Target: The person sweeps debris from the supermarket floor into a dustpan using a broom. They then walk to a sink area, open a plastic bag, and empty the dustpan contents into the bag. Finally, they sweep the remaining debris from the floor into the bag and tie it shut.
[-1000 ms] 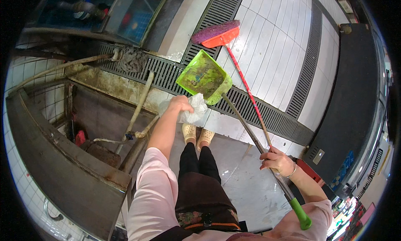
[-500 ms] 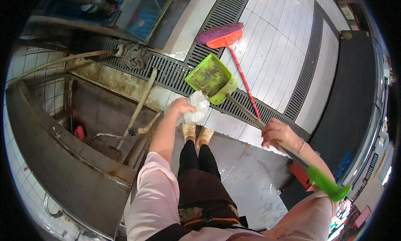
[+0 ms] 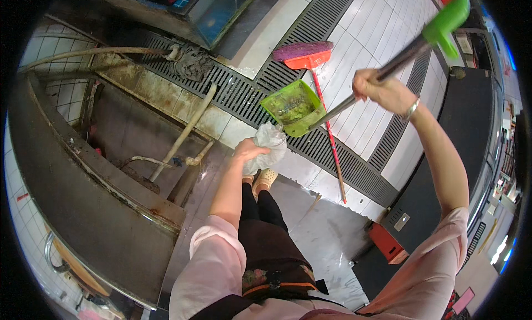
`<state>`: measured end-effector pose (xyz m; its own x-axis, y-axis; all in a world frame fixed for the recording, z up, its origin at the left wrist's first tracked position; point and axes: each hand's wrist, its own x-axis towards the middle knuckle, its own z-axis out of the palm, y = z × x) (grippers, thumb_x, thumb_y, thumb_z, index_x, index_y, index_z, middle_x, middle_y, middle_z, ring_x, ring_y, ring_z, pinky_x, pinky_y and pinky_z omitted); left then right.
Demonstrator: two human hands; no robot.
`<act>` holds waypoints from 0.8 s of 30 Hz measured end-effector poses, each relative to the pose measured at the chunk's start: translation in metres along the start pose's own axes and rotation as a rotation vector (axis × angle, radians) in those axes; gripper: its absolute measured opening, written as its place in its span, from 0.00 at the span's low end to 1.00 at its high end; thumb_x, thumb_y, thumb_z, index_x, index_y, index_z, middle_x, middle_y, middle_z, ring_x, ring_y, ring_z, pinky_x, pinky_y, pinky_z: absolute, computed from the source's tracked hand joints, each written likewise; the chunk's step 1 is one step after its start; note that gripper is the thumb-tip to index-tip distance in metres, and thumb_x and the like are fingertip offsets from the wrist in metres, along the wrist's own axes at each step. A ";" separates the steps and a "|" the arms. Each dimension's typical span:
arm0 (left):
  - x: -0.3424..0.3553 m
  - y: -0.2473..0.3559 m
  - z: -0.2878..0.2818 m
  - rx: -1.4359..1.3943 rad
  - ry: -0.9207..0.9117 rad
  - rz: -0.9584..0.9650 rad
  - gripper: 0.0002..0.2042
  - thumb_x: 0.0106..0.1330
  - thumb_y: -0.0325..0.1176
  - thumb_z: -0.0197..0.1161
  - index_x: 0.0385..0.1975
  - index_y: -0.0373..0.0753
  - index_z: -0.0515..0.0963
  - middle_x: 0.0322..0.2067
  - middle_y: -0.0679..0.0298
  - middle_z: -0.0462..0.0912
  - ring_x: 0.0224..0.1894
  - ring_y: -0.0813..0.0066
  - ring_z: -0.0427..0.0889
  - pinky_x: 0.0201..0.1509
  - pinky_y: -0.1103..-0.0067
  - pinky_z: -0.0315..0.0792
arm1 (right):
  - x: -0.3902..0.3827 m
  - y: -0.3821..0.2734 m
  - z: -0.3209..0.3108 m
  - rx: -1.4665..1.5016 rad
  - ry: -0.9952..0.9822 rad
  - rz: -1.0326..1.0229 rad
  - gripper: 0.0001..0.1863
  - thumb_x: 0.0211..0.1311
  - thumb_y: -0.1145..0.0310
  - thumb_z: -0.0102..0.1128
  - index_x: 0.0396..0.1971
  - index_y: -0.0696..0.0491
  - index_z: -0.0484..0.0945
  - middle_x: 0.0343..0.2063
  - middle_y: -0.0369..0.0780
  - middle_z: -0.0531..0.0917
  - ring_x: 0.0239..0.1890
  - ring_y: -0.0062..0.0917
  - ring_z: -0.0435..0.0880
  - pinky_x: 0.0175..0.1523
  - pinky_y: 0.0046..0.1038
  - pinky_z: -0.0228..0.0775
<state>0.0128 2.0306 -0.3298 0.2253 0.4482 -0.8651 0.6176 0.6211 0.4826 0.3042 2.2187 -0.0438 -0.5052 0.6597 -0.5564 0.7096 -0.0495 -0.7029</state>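
My left hand (image 3: 250,150) is closed on a crumpled whitish plastic bag (image 3: 270,145), held beside the near edge of a dustpan. The green dustpan (image 3: 297,104) has dirt and wet grime on its pan, low over the floor grate. From it a long grey handle rises to the right, topped with a green grip (image 3: 446,22). Around that handle, below the grip, my right hand (image 3: 383,91) is wrapped, raised high on the right. Behind the dustpan lies a broom (image 3: 308,55) with purple bristles, an orange head and a red stick.
Slotted drain grates (image 3: 235,94) cross the white tiled floor. A grey mop head (image 3: 191,63) lies on the grate at left. Beyond a low tiled ledge is a metal-edged basin (image 3: 133,134) with pipes. A dark cabinet (image 3: 443,131) and a red box (image 3: 386,243) stand at right.
My right hand has risen up and away, swinging the dustpan's handle steeper so its green grip went from lower right to upper right. My left hand keeps the bag beside the pan.
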 end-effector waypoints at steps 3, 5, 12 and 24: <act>-0.006 -0.003 0.000 -0.033 0.021 0.002 0.31 0.37 0.53 0.69 0.43 0.39 0.79 0.42 0.53 0.81 0.45 0.60 0.79 0.50 0.74 0.70 | 0.022 -0.024 -0.009 -0.097 -0.044 0.064 0.28 0.63 0.41 0.44 0.19 0.52 0.71 0.17 0.30 0.71 0.23 0.14 0.67 0.29 0.20 0.62; -0.005 -0.006 0.002 -0.056 0.051 0.008 0.32 0.37 0.53 0.69 0.42 0.39 0.79 0.41 0.53 0.81 0.44 0.60 0.80 0.50 0.74 0.70 | 0.032 -0.037 -0.013 -0.130 -0.078 0.055 0.26 0.63 0.41 0.45 0.19 0.50 0.70 0.17 0.27 0.70 0.20 0.10 0.64 0.25 0.16 0.59; 0.013 -0.017 0.001 -0.002 0.027 -0.038 0.34 0.35 0.55 0.69 0.41 0.36 0.79 0.40 0.51 0.81 0.44 0.59 0.80 0.49 0.73 0.71 | 0.049 -0.052 -0.006 -0.120 -0.117 0.016 0.26 0.62 0.43 0.48 0.19 0.51 0.72 0.18 0.29 0.73 0.23 0.13 0.69 0.30 0.19 0.64; 0.027 0.004 -0.010 0.232 0.021 -0.087 0.34 0.36 0.55 0.68 0.40 0.33 0.79 0.43 0.49 0.79 0.47 0.58 0.79 0.51 0.73 0.71 | -0.052 0.045 0.055 -0.031 -0.041 -0.130 0.14 0.59 0.60 0.58 0.22 0.55 0.77 0.21 0.37 0.76 0.26 0.22 0.75 0.30 0.27 0.68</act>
<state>0.0134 2.0516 -0.3499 0.1501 0.4143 -0.8977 0.7908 0.4947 0.3605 0.3358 2.1408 -0.0709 -0.6132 0.6278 -0.4794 0.6510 0.0580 -0.7568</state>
